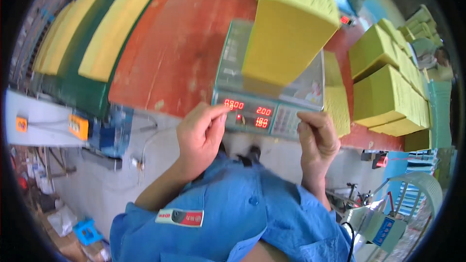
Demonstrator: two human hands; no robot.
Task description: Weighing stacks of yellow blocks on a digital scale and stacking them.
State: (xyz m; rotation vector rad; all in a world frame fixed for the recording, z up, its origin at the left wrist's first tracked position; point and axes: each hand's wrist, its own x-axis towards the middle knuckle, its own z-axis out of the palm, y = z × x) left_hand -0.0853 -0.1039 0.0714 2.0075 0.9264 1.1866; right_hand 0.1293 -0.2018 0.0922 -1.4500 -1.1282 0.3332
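A counting scale with red lit digits stands on the red table before me. On its pan is a tall block of stacked yellow sheets, tilted in view, its top marked with rows of small cuts. My left hand is curled closed at the left end of the display panel, its index finger reaching over the digits. By the keypad on the right, my right hand is closed too, thumb pressed to the bent fingers. Whatever either hand may hold is hidden.
More yellow stacks fill the table's right side, and one block sits close beside the scale. Long yellow strips lie on a green surface at left. The red tabletop ends just before my body. A pale green chair-like frame stands lower right.
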